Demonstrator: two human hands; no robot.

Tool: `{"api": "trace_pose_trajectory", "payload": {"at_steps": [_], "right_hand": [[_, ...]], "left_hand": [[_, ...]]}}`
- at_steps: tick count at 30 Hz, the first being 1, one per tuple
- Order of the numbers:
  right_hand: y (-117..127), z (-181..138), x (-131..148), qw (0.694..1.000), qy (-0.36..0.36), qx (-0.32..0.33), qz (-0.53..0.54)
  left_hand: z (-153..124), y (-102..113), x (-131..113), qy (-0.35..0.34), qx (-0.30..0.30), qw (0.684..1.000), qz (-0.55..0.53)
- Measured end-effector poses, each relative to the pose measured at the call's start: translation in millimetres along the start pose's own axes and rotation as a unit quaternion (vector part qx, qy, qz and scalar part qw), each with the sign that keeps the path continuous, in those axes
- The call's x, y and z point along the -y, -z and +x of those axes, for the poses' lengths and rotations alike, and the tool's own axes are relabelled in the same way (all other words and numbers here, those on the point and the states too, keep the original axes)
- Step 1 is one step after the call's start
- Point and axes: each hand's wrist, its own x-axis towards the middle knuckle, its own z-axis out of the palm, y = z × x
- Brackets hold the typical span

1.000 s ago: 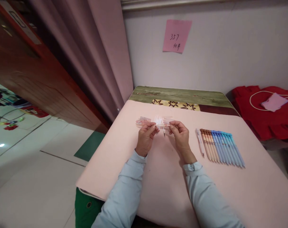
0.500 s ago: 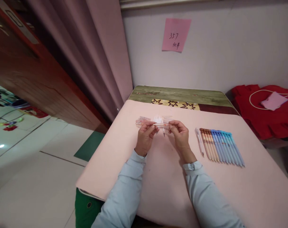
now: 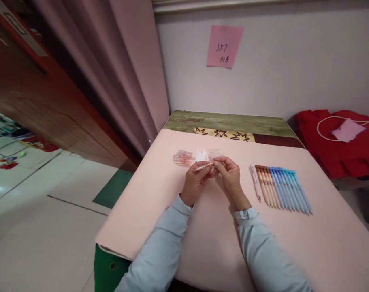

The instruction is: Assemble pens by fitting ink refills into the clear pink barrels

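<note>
L hand (image 3: pixel 195 182), R hand (image 3: pixel 231 174) pinch pen part (image 3: pixel 203 166) inside tbl edges (image 3: pixel 132 187).

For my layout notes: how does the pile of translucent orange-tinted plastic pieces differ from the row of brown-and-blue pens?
Colour: the pile is clear with orange tints; the row runs from brown and cream to blue.
Direction: the pile's pieces lie crosswise, the row's pens point toward the person.
Place: the pile is beyond the left hand, the row right of the right hand.
Both rest on the pale pink table cover.
</note>
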Motion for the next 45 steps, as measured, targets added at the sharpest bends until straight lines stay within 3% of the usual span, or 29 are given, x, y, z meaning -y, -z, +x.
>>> {"api": "trace_pose_trajectory", "payload": {"at_steps": [7, 17, 31, 45], "right_hand": [[-0.6, -0.5, 0.4, 1.000, 0.022, 0.001, -0.016], [0.2, -0.2, 0.3, 1.000, 0.013, -0.005, -0.008], [-1.9, -0.3, 1.9, 1.000, 0.008, 0.014, -0.019], [0.0, -0.5, -2.3, 1.000, 0.003, -0.003, -0.002]], "left_hand": [[0.8, 2.5, 2.7, -0.031, -0.031, 0.999, 0.026], [0.6, 2.5, 2.3, -0.021, -0.020, 0.999, 0.035], [-0.1, 1.7, 1.4, -0.090, -0.015, 0.985, 0.150], [0.7, 2.5, 1.0, -0.086, -0.023, 0.988, 0.129]]}}
